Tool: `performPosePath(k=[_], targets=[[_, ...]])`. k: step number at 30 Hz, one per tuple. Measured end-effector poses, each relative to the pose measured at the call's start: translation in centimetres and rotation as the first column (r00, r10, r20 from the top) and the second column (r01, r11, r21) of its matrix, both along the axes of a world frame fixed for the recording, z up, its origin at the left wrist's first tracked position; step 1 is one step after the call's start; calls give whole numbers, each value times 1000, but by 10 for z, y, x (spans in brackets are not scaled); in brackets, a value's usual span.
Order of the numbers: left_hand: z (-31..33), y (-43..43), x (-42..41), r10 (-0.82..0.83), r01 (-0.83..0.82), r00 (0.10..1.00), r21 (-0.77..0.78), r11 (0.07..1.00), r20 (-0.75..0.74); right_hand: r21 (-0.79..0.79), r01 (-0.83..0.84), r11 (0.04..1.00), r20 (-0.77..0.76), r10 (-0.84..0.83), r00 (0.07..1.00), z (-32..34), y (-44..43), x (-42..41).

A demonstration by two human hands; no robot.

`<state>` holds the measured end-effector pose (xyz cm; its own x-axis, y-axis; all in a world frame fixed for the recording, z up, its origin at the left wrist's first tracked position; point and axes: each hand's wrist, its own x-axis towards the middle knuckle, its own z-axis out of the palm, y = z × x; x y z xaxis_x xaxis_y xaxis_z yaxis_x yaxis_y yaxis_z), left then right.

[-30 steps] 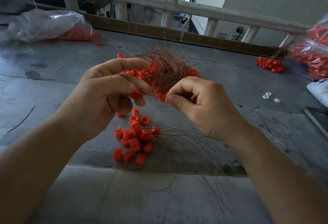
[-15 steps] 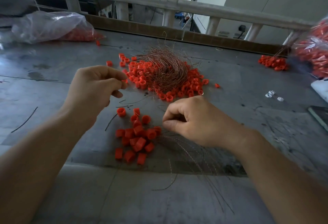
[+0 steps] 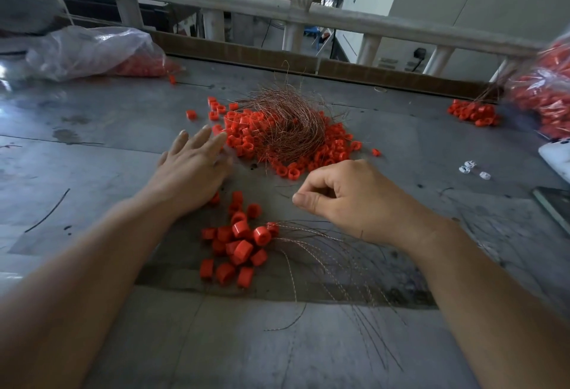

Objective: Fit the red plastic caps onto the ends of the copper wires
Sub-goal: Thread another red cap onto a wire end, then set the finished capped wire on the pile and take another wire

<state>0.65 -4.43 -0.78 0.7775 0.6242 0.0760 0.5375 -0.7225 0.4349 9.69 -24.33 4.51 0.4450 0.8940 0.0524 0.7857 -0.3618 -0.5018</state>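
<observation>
A tangle of copper wires (image 3: 287, 129) lies mid-table on a heap of loose red caps (image 3: 327, 154). Nearer me sits a smaller pile of capped wires (image 3: 240, 243), their thin strands (image 3: 339, 265) fanning right and toward me. My left hand (image 3: 194, 169) lies flat with straight fingers, fingertips reaching the left edge of the cap heap. My right hand (image 3: 354, 200) hovers above the strands with thumb and forefinger pinched together; whether a wire sits between them I cannot tell.
A clear bag of red caps (image 3: 92, 52) lies at the far left, another bag (image 3: 546, 92) at the far right beside a small cap pile (image 3: 472, 112). White clips (image 3: 472, 169) and a white object (image 3: 558, 157) sit right. A railing (image 3: 277, 10) borders the grey table (image 3: 92, 129).
My left hand has gone from curled to flat and reached forward to the cap heap. My right hand stayed pinched and shifted slightly right, above the capped wires.
</observation>
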Motion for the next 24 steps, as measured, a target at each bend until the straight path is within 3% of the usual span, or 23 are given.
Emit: performPosePath(k=[3,7,15,19,24], targets=[[-1,2,2,-33,36,998,68,997,-53,-9,0,1000,19,0,1000,-1,1,0],[4,0,-4,-75,54,975,103,993,209,-7,23,1000,33,-23,999,-3,1,4],[19,-15,-13,-53,25,936,84,996,348,0,78,997,107,-77,991,-10,1,15],[24,-26,-17,-44,62,909,-29,998,414,82,128,988,142,-139,980,-15,3,22],[29,-37,-22,-80,180,869,-160,971,488,147,72,986,219,-104,970,-23,15,20]])
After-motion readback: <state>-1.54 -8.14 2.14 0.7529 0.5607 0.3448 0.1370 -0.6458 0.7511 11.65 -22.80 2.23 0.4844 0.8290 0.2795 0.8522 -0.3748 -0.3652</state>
